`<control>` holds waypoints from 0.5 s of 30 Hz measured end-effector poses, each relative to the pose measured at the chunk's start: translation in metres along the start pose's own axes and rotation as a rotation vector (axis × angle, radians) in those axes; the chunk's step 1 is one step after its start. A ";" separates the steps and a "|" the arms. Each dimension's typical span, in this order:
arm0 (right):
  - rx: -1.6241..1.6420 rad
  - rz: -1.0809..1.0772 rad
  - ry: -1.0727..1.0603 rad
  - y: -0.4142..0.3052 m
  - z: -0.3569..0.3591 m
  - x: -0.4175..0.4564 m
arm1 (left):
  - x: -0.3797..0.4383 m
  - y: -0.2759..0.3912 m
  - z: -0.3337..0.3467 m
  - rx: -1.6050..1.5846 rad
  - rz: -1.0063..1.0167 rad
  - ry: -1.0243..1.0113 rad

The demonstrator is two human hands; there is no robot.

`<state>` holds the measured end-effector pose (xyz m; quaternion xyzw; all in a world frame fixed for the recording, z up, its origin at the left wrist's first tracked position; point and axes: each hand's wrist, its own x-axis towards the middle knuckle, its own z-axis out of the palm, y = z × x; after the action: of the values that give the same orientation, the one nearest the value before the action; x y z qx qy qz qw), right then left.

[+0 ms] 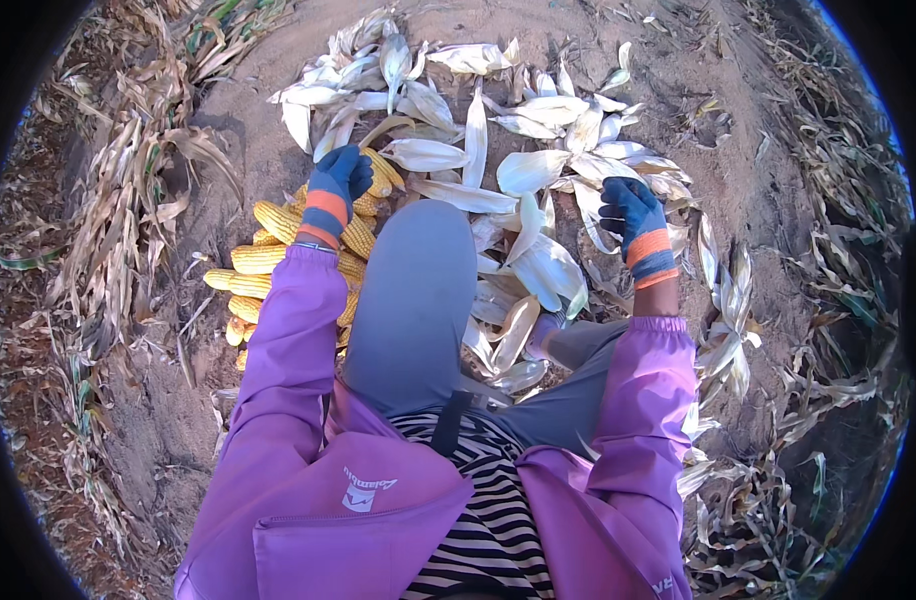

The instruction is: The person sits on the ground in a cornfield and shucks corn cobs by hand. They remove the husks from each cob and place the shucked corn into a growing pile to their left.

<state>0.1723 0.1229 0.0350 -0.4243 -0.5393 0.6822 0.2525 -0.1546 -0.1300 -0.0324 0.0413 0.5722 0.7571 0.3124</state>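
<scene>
My left hand (339,178), in a dark blue knit glove with an orange-striped cuff, is over the upper part of a pile of husked yellow corn ears (259,259). Its fingers are curled beside an ear (383,171) and a tan husk leaf (386,127); the palm is hidden, so I cannot tell whether it grips either. On the other side, my right hand (632,210), gloved alike, is closed with its fingers curled in. No object shows in it. Pale dry corn husks (533,172) lie under and around it.
My bent grey-trousered knee (416,292) rises between the corn pile and the husks. Dry corn stalks and leaves (139,150) form a row at left, with more stalks (825,225) at right. Bare brown soil (240,112) lies between them.
</scene>
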 end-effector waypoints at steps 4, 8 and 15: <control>-0.398 -0.268 0.022 0.036 -0.025 0.036 | -0.025 0.060 0.054 -0.016 0.134 -0.219; -0.647 -0.270 0.270 0.009 -0.045 0.034 | -0.068 0.104 0.119 -0.011 0.218 -0.403; -0.858 -0.148 0.268 0.019 -0.110 0.083 | -0.095 0.094 0.196 -0.047 0.215 -0.660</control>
<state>0.2252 0.2417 -0.0148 -0.5355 -0.7646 0.3163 0.1694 -0.0365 -0.0288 0.1459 0.3366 0.4154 0.7444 0.4000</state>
